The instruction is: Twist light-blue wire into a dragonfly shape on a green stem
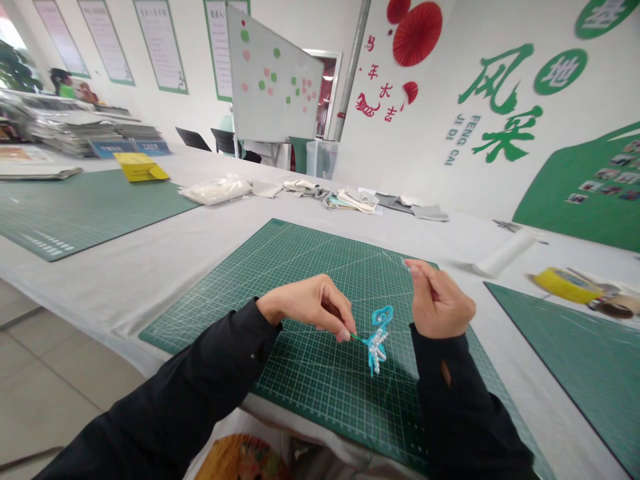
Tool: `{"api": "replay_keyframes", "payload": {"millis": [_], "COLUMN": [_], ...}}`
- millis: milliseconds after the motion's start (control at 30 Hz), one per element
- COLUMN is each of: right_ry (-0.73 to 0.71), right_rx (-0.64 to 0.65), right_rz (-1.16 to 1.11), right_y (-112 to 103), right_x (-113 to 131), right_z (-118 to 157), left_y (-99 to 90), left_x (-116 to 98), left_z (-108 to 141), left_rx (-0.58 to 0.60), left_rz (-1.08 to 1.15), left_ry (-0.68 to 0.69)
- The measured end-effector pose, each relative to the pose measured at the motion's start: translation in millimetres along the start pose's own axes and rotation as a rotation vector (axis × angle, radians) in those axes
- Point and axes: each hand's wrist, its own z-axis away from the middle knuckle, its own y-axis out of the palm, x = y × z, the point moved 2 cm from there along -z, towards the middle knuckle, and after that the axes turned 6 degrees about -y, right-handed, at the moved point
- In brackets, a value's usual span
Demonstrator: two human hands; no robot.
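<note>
My left hand [320,307] pinches the thin green stem of a blue beaded ornament [376,348]. Blue loops and rows of white pearl-like beads make up the ornament, which hangs just right of my fingertips above the green cutting mat [240,280]. Over the mat's right side my right hand [440,300] is raised, thumb and forefinger pressed together. At its fingertips shows a tiny pale bit, perhaps thread or wire, too small to name. The other fingers of that hand are curled in.
Behind the mat lie folded cloth pieces [357,200] and a clear plastic bag [220,189]. A yellow packet [139,167] rests on the left mat. To the right are a white roll [505,253] and a yellow tape roll [567,285]. A person [63,83] is far left.
</note>
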Motion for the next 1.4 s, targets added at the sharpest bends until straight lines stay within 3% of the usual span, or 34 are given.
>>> {"api": "replay_keyframes", "payload": {"millis": [200,467,700,833,1000,1133,1233,1400], "right_ry": [0.177,0.311,0.362,0.428,0.537,0.557,0.542,0.508], "right_rx": [0.071,0.149,0.249,0.282,0.331,0.398,0.434,0.453], "right_rz": [-0.082,-0.158,-0.154,-0.167,-0.244,-0.32,-0.356,-0.374], "right_y": [11.5,18.7,23.8,26.5,32.1,35.1,35.1,33.5], "right_x": [-1.3,9.1,5.2,-8.9,-24.5,-24.9,-21.8,-17.2], "right_z": [7.8,12.3,17.0,19.6,24.1,26.7,26.7,25.2], "left_y": [1.8,13.4,15.6,9.4,-7.7,-18.8,-22.4,-25.0], "left_x": [-2.0,-1.2,-2.0,-1.4,2.5,5.7,7.1,11.4], "left_z": [1.4,-2.0,-0.9,-1.8,-5.6,-6.0,-5.7,-5.2], "left_rx": [0.03,0.091,0.034,-0.176,-0.598,-0.934,-1.046,-1.092], "left_rz": [0.162,0.154,0.21,0.364,0.56,0.623,0.65,0.718], "left_ry": [0.017,0.012,0.004,0.078,0.27,0.294,0.271,0.275]}}
